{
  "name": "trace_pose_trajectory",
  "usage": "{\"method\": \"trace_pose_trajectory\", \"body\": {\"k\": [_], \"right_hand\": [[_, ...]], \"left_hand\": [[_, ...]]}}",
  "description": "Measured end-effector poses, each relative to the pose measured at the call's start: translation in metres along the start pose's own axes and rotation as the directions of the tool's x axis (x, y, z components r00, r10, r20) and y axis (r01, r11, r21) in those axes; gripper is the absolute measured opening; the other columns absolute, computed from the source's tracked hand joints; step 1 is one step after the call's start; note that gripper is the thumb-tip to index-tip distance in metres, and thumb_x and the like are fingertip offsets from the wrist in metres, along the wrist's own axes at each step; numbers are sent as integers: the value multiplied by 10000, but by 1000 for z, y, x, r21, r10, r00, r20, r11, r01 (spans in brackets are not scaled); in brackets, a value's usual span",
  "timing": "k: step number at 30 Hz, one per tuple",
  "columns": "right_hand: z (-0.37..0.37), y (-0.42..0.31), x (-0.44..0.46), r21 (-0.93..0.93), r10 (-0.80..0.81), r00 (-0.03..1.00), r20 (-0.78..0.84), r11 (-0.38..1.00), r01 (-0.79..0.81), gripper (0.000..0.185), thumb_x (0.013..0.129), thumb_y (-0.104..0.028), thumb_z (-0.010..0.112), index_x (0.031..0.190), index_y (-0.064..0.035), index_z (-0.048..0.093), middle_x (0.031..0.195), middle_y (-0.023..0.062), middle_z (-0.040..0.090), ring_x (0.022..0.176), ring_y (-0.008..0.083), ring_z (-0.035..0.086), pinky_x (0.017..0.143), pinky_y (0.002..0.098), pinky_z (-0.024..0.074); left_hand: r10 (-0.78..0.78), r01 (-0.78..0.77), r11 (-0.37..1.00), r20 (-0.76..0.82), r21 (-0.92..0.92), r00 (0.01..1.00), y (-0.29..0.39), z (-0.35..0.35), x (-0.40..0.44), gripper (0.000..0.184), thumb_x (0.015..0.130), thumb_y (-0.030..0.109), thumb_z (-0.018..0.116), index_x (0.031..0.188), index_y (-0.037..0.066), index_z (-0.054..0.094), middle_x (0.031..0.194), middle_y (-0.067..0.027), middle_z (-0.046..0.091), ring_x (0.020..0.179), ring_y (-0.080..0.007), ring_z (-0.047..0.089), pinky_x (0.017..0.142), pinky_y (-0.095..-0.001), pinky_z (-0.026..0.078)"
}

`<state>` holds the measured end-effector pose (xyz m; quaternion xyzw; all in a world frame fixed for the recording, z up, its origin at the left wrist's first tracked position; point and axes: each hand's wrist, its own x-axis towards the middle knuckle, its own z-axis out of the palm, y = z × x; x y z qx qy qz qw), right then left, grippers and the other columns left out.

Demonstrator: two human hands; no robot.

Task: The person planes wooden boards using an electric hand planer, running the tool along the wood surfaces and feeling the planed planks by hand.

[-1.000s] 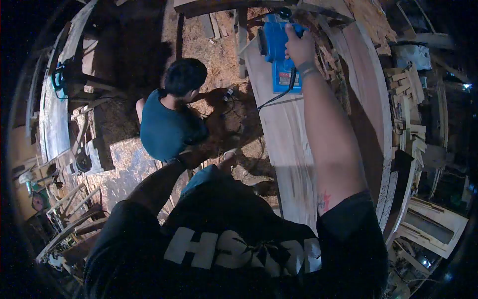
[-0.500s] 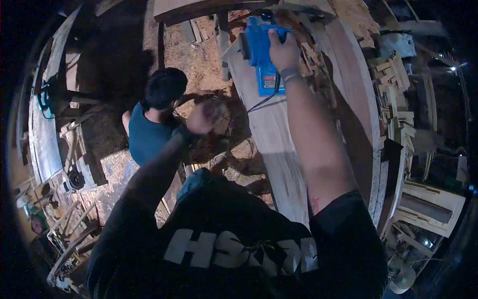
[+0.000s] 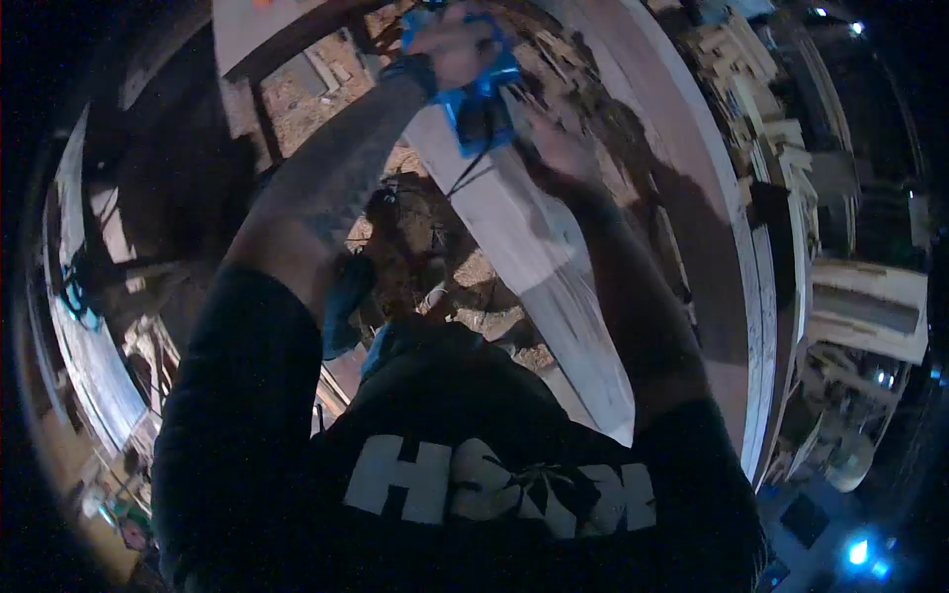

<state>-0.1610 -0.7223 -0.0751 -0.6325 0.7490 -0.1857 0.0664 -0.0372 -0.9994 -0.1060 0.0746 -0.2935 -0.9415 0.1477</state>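
A blue power tool rests on the far end of a long pale board, with a black cord trailing from its near end. My left hand lies over the top of the tool, its fingers closed round it and slightly blurred. Close by on the tool's right, my right hand is off the tool with its fingers apart, smeared by motion. Behind my left arm, a crouching person is mostly hidden; part of a teal garment shows.
A wide, curved-edged plank lies right of the board. Stacked wood offcuts and a wooden frame stand farther right. At the far left is a pale slab bearing a blue-green tool. Wood shavings cover the ground.
My left hand has moved up and right onto the blue tool. My right hand has let go and moved to its right side. The view has turned, and my left arm now covers the crouching person.
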Motion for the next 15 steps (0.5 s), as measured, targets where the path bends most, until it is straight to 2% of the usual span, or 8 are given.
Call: {"method": "trace_pose_trajectory", "body": {"k": [2,6,8,10,11,12,13,15], "right_hand": [[-22,35,-97,-265,21,997,-70,963,-39,571,998,-467,607,1440,-108,562,1496,222,519,1359,422,510,1115,531,415],[-35,159,-350,-437,417,906,78,831,-345,594,967,-337,638,1510,-164,472,1608,197,374,1419,450,394,1150,538,360],[-49,207,-493,-584,513,855,74,717,-380,704,1024,-433,553,1620,-146,310,1692,154,271,1513,429,309,1228,512,261],[-61,209,-585,-629,590,806,-47,609,-482,736,1035,-491,530,1634,-148,274,1689,154,277,1509,428,316,1242,500,220],[-63,203,-612,-642,641,762,-93,546,-538,742,1037,-516,521,1638,-160,270,1685,158,284,1509,427,315,1242,499,215],[-64,184,-621,-623,732,666,-143,456,-636,749,1037,-536,514,1640,-167,267,1684,160,286,1518,421,301,1241,501,216],[-65,165,-628,-597,807,558,-191,356,-719,755,1036,-555,507,1642,-175,265,1684,162,288,1526,415,287,1239,502,218],[-61,120,-598,-55,905,343,-253,341,-939,735,1032,-588,474,1645,-238,270,1701,141,246,1579,386,149,1225,591,173]], "left_hand": [[283,-209,922,-198,325,939,-1,62,-28,605,1080,134,501,1634,141,258,1376,-140,567,1103,-317,568,890,-477,524],[369,-211,856,-271,473,889,-5,83,-35,586,1075,195,508,1614,147,284,1346,-146,582,1096,-302,555,890,-490,503],[352,-316,918,-129,240,927,-13,27,-15,572,1066,239,510,1594,150,309,1350,-154,580,1116,-305,541,908,-507,484],[285,-114,835,245,-538,927,-15,-56,18,561,1058,283,512,1574,153,335,1355,-162,577,1136,-307,528,926,-524,465],[355,278,421,438,-864,826,-19,-83,30,557,1054,305,512,1564,155,347,1357,-166,576,1146,-309,521,935,-533,455],[422,458,26,425,-889,801,-23,-59,23,549,1038,342,512,1532,139,386,1383,-177,565,1205,-332,501,984,-556,423],[476,570,-364,379,-737,794,-25,-34,15,549,1021,380,512,1499,124,425,1409,-188,554,1263,-356,481,1033,-578,391],[488,515,-855,239,-61,839,-25,11,-1,573,988,455,511,1433,93,502,1460,-210,532,1380,-402,441,1131,-624,328]]}}
